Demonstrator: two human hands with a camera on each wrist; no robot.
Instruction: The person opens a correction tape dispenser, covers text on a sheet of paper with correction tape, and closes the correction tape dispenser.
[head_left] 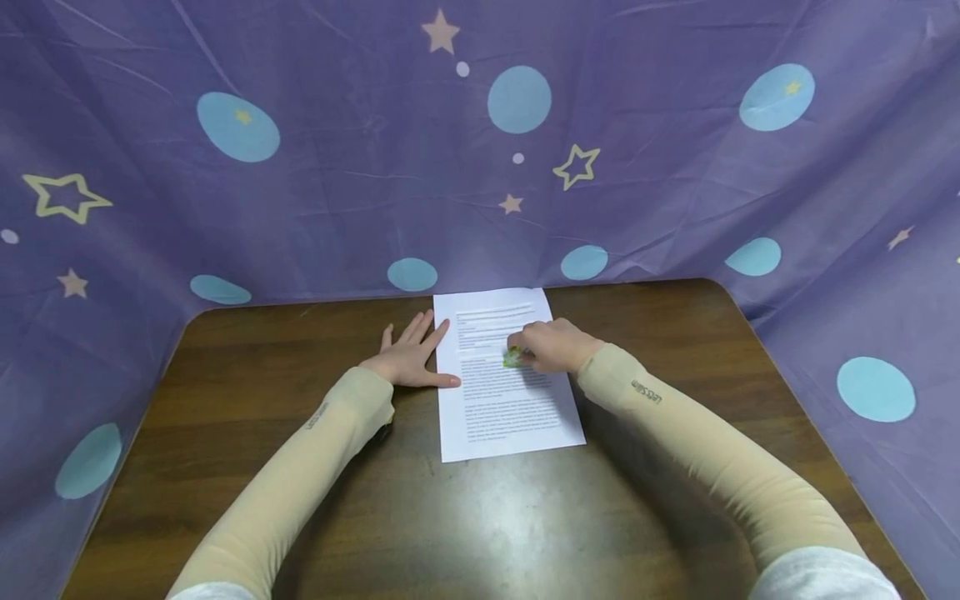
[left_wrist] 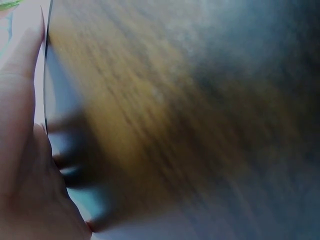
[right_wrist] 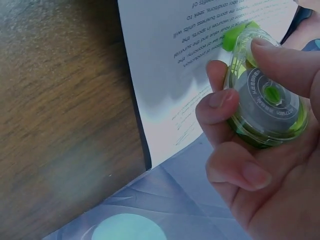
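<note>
A sheet of printed paper (head_left: pixel 510 425) lies on the wooden table. My left hand (head_left: pixel 407 360) rests spread at the sheet's left edge, its thumb reaching onto the page; in the left wrist view only part of this hand (left_wrist: pixel 20 135) shows, at the left. My right hand (head_left: pixel 557 343) is over the middle of the page and grips a green, see-through correction tape (head_left: pixel 513 357). The right wrist view shows the correction tape (right_wrist: pixel 267 97) between thumb and curled fingers, its green tip end (right_wrist: pixel 232 37) close over the print.
The dark wooden table (head_left: pixel 330 492) extends around the sheet, with rounded far corners. A purple curtain (head_left: pixel 360 158) with stars and blue dots hangs right behind the far edge and along both sides. The sheet's far end reaches the curtain.
</note>
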